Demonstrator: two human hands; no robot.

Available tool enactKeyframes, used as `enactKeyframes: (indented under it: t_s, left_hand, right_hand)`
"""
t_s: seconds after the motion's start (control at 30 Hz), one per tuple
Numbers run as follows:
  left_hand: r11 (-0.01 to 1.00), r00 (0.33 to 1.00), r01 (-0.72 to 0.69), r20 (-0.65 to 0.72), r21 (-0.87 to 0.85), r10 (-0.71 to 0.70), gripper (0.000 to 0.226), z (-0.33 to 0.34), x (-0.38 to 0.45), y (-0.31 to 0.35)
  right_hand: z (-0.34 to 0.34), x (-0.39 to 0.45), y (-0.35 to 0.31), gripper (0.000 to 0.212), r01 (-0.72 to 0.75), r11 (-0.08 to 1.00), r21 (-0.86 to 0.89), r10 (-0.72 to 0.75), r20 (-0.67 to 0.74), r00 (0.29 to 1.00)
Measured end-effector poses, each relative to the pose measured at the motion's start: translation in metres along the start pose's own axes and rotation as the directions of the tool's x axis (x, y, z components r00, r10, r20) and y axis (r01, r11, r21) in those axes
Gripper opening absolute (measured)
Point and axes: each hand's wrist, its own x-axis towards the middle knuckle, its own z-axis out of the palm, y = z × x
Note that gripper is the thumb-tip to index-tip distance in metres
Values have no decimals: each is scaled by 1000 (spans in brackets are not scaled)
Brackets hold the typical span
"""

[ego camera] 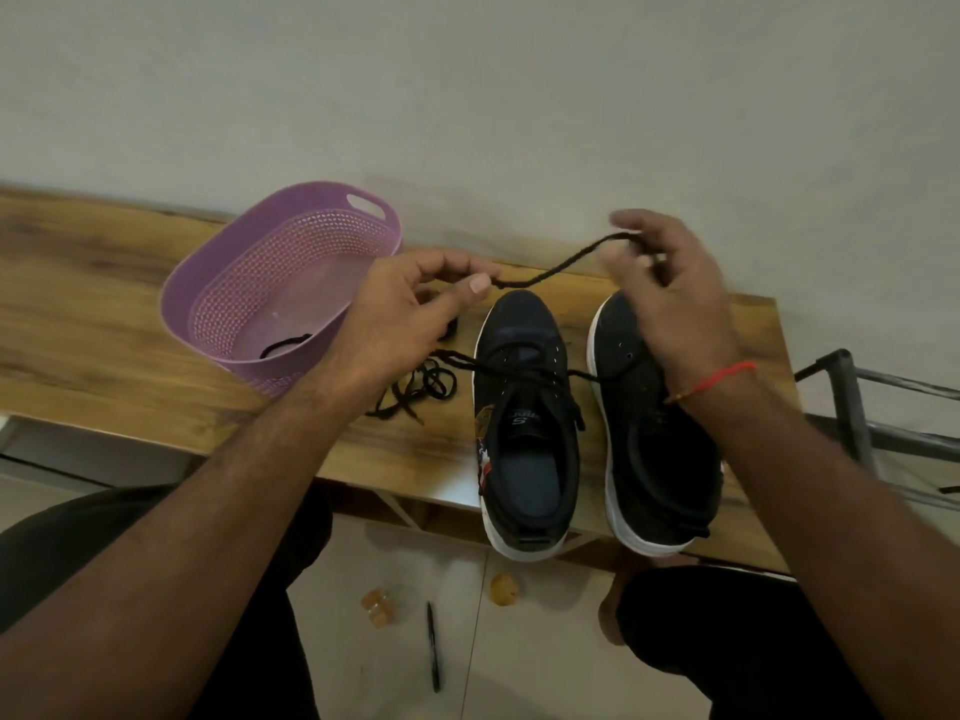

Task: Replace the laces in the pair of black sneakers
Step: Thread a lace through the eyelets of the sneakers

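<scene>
- Two sneakers sitting side by side toward the right of the wooden surface (pixel 104 324), toes to the wall, heels to the person, likely for easy reach of the eyelets.
- Standing at far left: a purple basket (pixel 218 283), tilted open toward the person, holding one dark lace (pixel 283 345), probably kept as a drop spot.
- Lying loose just left of the shoes: a tangled black lace (pixel 415 387), seemingly set aside.
- Pinching one end of a held lace (pixel 561 265) between thumb and forefinger: left hand (pixel 400 314), raised over the surface.
- Resting partly laced: left sneaker (pixel 524 423), cord crossing its tongue.
- Curling round the other end of the held lace: right hand (pixel 675 293), blurred, so the exact grip cannot be told; seemingly stretching it straight for threading.
- Waiting beneath that hand with bare eyelets: right sneaker (pixel 654 459).
- Backing onto a plain pale wall; a metal frame (pixel 852 407) to the right; a pen (pixel 432 646) and small orange bits on the tiled floor.
</scene>
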Motion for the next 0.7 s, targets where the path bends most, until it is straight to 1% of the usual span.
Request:
enactKeyframes:
  t_s: [0.03,0.07,0.1,0.13,0.17,0.2,0.23,0.27,0.3,0.33,0.37,0.4,0.43,0.47,0.5,0.53,0.57,0.6,0.63,0.67,0.7]
  left_hand:
    - [999,997,-41,57,-31,42,17,5,-3,4]
    - [996,991,-75,104,-41,79,19,8,-6,7]
    - [995,986,-96,134,-39,101,19,11,-7,8]
    - [994,984,-104,140,-25,106,19,11,-7,7]
    - [995,987,-103,123,-3,102,19,9,-5,4]
    - [995,991,-96,94,31,93,19,5,-2,1]
    - [994,995,-77,64,74,73,18,-2,2,-2]
    - [992,998,-53,46,114,48,17,-9,5,-4]
    - [986,999,-31,40,165,24,16,-18,8,-8]
    - [972,999,-13,38,234,4,15,-25,11,-11]
    - [950,999,1,30,311,-11,14,-31,13,-14]
    - [930,1000,20,12,367,-26,13,-36,15,-18]
    - [919,999,39,-10,393,-38,13,-38,16,-21]
    - [916,999,46,-30,400,-37,13,-38,17,-22]
    - [919,999,33,-40,393,-19,13,-36,17,-22]
    - [929,999,0,-35,370,13,14,-31,16,-21]
    - [940,999,-41,-12,338,48,16,-25,14,-18]
    - [950,996,-85,26,301,81,17,-18,11,-16]
    - [956,991,-128,71,266,113,17,-10,7,-14]
    - [957,983,-168,113,239,144,18,-2,4,-14]
    - [954,974,-202,147,223,172,18,4,2,-15]
  right_hand:
    - [8,-6,-3,39,116,981,-153,-78,233,969]
    - [15,-13,-7,41,210,943,-259,-84,427,901]
    - [21,-18,-9,36,264,912,-315,-60,533,844]
    - [26,-22,-12,27,261,909,-323,-40,558,829]
    - [27,-22,-13,23,188,942,-278,-14,526,850]
    - [25,-19,-13,24,64,978,-200,34,449,893]
    - [20,-14,-11,28,-85,992,-90,111,339,934]
    - [11,-7,-9,30,-234,969,85,211,217,953]
    - [0,3,-7,31,-338,893,296,322,102,941]
    - [-12,12,-4,30,-375,785,493,430,2,903]
    - [-24,18,-1,30,-352,686,637,510,-75,857]
    - [-32,21,3,30,-322,649,689,554,-139,821]
    - [-37,23,7,30,-327,674,663,571,-187,799]
    - [-38,23,8,28,-369,743,558,557,-211,803]
    - [-36,21,9,26,-425,830,361,514,-204,833]
    - [-32,19,11,26,-444,892,83,451,-166,877]
    - [-26,16,12,34,-382,899,-213,365,-118,924]
    - [-19,11,12,45,-260,860,-439,264,-54,963]
    - [-12,5,9,57,-107,817,-567,153,35,988]
    - [-4,-2,4,65,32,800,-599,73,150,986]
    - [3,-8,-3,69,132,820,-558,42,288,957]
